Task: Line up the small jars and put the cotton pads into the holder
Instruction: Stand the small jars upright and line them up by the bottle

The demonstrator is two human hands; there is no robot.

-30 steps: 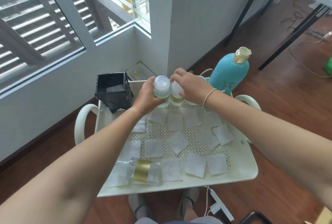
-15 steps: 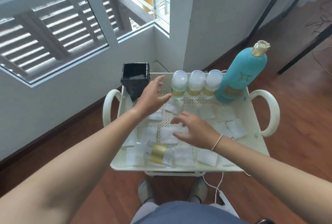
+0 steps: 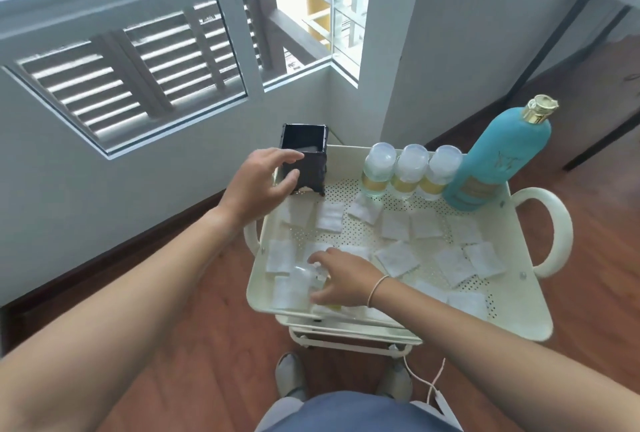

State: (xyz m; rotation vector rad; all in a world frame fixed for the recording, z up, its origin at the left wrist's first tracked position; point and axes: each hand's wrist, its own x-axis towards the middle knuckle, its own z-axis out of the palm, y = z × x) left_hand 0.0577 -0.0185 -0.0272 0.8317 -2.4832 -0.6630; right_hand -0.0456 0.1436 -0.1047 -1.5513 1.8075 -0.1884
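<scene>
Reaching far left, the left hand (image 3: 258,185) cupped the black holder (image 3: 304,158) with spread fingers; the right hand (image 3: 341,279) closed on a lying jar (image 3: 304,281) among cotton pads (image 3: 396,258); no writing was legible.

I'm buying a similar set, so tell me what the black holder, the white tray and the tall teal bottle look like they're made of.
Black holder: dark, glossy, slightly rumpled walls, possibly faux leather or plastic; hard to tell.
White tray: cream, smooth satin finish with a perforated floor and rolled rim, likely painted metal, perhaps plastic.
Teal bottle: matte, opaque body, probably plastic, with a shiny gold cap.
</scene>
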